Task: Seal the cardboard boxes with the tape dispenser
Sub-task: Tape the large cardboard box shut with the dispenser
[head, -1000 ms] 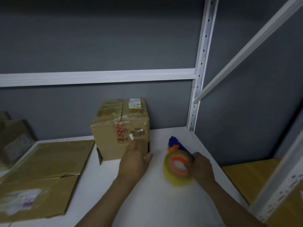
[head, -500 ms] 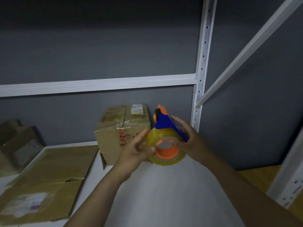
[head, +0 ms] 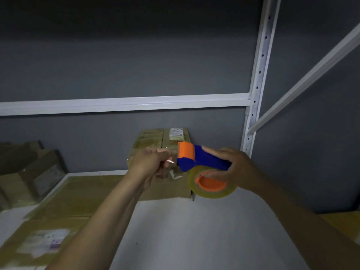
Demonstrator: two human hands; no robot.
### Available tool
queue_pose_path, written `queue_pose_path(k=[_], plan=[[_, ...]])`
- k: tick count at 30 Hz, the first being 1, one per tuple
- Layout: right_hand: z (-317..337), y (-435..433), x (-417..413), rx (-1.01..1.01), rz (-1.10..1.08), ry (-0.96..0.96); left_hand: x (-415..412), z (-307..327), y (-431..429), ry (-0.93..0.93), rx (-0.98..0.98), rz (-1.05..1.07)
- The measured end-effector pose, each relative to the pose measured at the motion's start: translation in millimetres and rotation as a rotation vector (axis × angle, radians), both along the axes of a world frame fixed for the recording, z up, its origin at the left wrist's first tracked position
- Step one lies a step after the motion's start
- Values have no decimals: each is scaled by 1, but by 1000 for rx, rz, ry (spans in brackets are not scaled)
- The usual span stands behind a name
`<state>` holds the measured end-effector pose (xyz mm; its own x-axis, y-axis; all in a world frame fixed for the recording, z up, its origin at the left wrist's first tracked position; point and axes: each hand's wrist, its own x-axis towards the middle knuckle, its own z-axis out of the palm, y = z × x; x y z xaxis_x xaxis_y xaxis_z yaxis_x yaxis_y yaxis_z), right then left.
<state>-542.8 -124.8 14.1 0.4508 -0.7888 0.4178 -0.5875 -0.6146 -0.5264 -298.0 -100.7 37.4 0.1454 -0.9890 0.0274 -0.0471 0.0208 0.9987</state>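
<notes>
Tape dispenser (head: 202, 162): blue body, orange head, orange core, yellowish clear roll. Cardboard box (head: 155, 141): brown, white label. Shelf frame (head: 124, 103): white. Wall (head: 136, 55): grey.

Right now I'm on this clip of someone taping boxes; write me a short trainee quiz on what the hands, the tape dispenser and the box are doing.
1. True or false: the blue and orange tape dispenser rests on top of the upright brown cardboard box.
2. What does the left hand pinch? A) the clear tape end at the dispenser's orange mouth; B) a box flap; C) nothing.
3. Fill in: the flattened brown cardboard sheet lies to the box's ___.
Key: 1 false, the right hand holds it in the air; 2 A; 3 left.
</notes>
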Motion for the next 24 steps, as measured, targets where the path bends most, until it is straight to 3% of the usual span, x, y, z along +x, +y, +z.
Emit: queue_pose_path(k=[5,13,18,24], plan=[[8,-21,-6,-50,-77,219,68,-7,-16,-10,11,241],[58,-30,46,-217,-164,599,113,-18,-36,-187,28,369],[74,-40,90,-229,-166,665,134,-29,-54,-312,74,385],[76,-47,109,-254,-151,732,143,-55,-68,-201,83,343]])
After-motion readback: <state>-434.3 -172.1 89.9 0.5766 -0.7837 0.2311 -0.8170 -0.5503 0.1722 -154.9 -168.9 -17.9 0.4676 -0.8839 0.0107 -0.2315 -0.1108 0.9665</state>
